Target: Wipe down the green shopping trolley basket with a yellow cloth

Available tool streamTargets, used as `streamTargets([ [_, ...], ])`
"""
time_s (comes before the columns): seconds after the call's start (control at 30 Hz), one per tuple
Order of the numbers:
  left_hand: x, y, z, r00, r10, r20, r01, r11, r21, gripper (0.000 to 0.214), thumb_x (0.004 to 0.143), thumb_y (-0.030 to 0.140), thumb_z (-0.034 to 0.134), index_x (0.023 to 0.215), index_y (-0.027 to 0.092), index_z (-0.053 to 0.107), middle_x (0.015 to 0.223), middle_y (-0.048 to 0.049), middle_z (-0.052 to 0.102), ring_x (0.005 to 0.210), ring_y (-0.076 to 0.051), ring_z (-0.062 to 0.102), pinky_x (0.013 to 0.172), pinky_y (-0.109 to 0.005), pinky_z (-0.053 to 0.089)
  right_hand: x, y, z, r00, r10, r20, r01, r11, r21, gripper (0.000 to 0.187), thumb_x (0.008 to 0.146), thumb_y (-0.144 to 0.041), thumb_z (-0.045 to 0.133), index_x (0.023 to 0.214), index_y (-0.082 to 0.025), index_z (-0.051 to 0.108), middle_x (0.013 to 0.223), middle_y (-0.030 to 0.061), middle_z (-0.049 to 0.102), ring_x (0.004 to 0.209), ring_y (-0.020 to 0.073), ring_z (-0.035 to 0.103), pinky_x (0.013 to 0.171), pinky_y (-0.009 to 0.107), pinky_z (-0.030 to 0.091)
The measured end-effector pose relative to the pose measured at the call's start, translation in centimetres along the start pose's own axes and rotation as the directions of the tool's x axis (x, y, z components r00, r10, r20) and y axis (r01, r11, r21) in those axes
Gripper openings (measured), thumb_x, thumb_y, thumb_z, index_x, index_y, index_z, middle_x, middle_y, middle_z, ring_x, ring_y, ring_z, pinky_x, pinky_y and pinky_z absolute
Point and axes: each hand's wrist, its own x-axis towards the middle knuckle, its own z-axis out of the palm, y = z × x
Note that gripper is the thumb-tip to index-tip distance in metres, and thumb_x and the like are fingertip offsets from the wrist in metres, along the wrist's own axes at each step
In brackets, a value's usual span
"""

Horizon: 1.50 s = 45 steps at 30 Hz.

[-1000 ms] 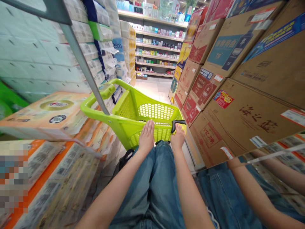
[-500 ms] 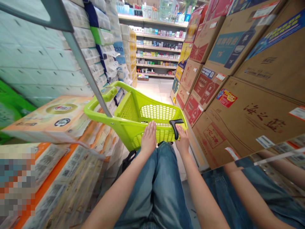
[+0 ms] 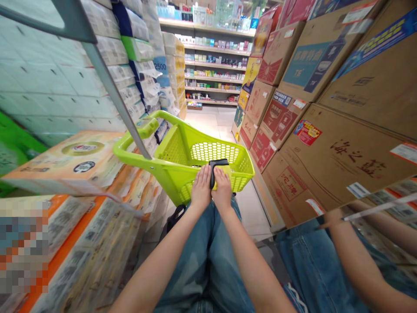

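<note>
fingers rest on lime shopping basket

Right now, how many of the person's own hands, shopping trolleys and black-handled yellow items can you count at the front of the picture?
Hands: 2
Lime-green shopping trolley: 1
Black-handled yellow item: 1
Total: 4

Large brown characters "海之蓝" stand on a cardboard carton right of the person's right hand; "2500" shows on a blue label on a wrapped pack, ahead and left of the left hand.
</note>
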Motion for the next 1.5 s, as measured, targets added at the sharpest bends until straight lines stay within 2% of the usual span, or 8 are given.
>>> streamTargets([
  [0.17,-0.1,0.1,0.0,1.0,0.009,0.012,-0.009,1.0,0.028,0.079,0.081,0.009,0.042,0.155,0.007,0.013,0.161,-0.0127,0.022,0.151,-0.022,0.012,0.122,-0.041,0.019,-0.9,4.6,-2.7,0.999,-0.053,0.006,0.053,0.997,-0.05,0.079,0.07,0.001,0.041,0.145,-0.022,0.044,0.148,0.004,0.05,0.141,0.0164,0.04,0.121,0.043,0.023],
  [0.43,0.0,0.0,0.1,1.0,0.019,0.013,-0.019,0.999,0.028,0.082,0.079,0.009,0.044,0.154,0.007,0.013,0.161,-0.0136,0.022,0.151,-0.024,0.013,0.123,-0.042,0.019,-2.1,13.0,-6.7,0.972,0.168,-0.166,-0.175,0.984,-0.028,0.072,0.069,0.0,0.041,0.137,-0.02,0.054,0.138,0.0087,0.06,0.133,0.0205,0.05,0.116,0.046,0.033],
  [0.6,0.0,-0.1,0.0,1.0,0.025,0.015,-0.025,0.999,0.021,0.083,0.079,0.009,0.044,0.155,0.008,0.01,0.162,-0.0125,0.021,0.151,-0.022,0.011,0.122,-0.042,0.02,-1.1,8.1,-4.5,0.959,0.233,-0.16,-0.253,0.959,-0.123,0.074,0.067,0.002,0.041,0.139,-0.013,0.051,0.143,0.0132,0.054,0.138,0.0254,0.044,0.116,0.049,0.031],
  [0.8,-0.1,-0.1,0.2,1.0,0.002,0.015,-0.003,0.999,0.052,0.076,0.084,0.011,0.04,0.155,0.009,0.013,0.162,-0.0118,0.021,0.151,-0.021,0.01,0.123,-0.04,0.021,0.6,-0.4,-0.5,0.999,0.051,-0.012,-0.052,0.997,-0.051,0.071,0.072,0.0,0.042,0.141,-0.015,0.049,0.145,0.0083,0.053,0.139,0.0202,0.042,0.118,0.04,0.026],
  [0.93,-0.1,-0.1,0.1,1.0,0.016,0.009,-0.017,0.998,0.057,0.077,0.083,0.01,0.041,0.154,0.008,0.013,0.161,-0.0128,0.023,0.151,-0.021,0.01,0.123,-0.041,0.021,0.1,1.2,-1.4,1.0,-0.009,0.01,0.01,0.997,-0.074,0.072,0.073,-0.001,0.041,0.142,-0.021,0.047,0.145,0.0051,0.052,0.138,0.017,0.043,0.121,0.042,0.017],
  [1.23,0.0,0.1,-0.2,1.0,0.02,0.023,-0.021,0.998,0.053,0.084,0.079,0.01,0.045,0.155,0.008,0.009,0.161,-0.0129,0.022,0.151,-0.023,0.011,0.123,-0.042,0.02,-2.0,12.6,-5.9,0.973,0.151,-0.173,-0.174,0.977,-0.125,0.067,0.073,-0.006,0.042,0.138,-0.022,0.052,0.139,0.009,0.058,0.133,0.0213,0.049,0.115,0.048,0.026],
  [1.33,0.0,0.1,-0.2,1.0,0.015,0.025,-0.017,0.999,0.048,0.084,0.079,0.009,0.044,0.155,0.008,0.009,0.162,-0.0128,0.021,0.151,-0.023,0.01,0.123,-0.042,0.02,-1.7,11.7,-5.2,0.948,0.224,-0.227,-0.255,0.959,-0.119,0.069,0.071,-0.005,0.042,0.137,-0.019,0.052,0.138,0.0112,0.058,0.134,0.024,0.047,0.115,0.051,0.026],
  [1.5,-0.1,0.0,-0.1,1.0,0.013,0.029,-0.015,0.998,0.059,0.081,0.081,0.01,0.043,0.155,0.008,0.009,0.162,-0.0127,0.02,0.151,-0.023,0.01,0.123,-0.042,0.02,-0.5,4.0,-1.4,0.98,0.141,-0.137,-0.156,0.982,-0.104,0.077,0.067,-0.001,0.043,0.142,-0.016,0.047,0.143,0.0112,0.054,0.139,0.0237,0.041,0.118,0.049,0.02],
])
